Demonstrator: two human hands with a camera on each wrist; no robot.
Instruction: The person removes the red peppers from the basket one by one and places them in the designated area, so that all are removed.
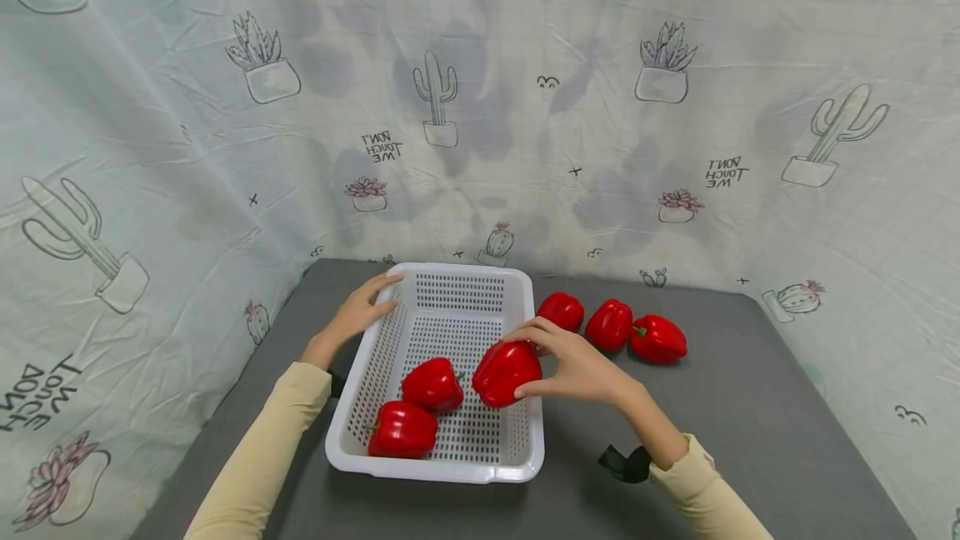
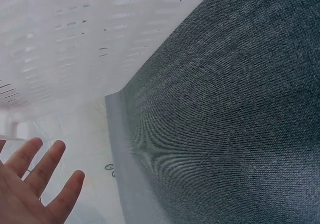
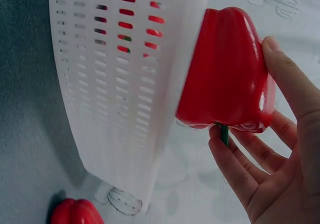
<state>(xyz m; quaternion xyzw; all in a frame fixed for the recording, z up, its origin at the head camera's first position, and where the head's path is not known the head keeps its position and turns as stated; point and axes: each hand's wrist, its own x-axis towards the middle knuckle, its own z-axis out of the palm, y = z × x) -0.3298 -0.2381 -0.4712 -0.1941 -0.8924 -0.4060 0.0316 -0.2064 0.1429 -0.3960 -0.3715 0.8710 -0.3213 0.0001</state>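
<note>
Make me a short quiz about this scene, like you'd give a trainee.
1. How many peppers lie on the table outside the basket?
2. True or false: the right hand is holding nothing.
3. Where is the left hand?
A) Around a pepper
B) At the basket's rim
C) Under the table

Key:
1. Three.
2. False; it holds a red pepper.
3. B.
</note>
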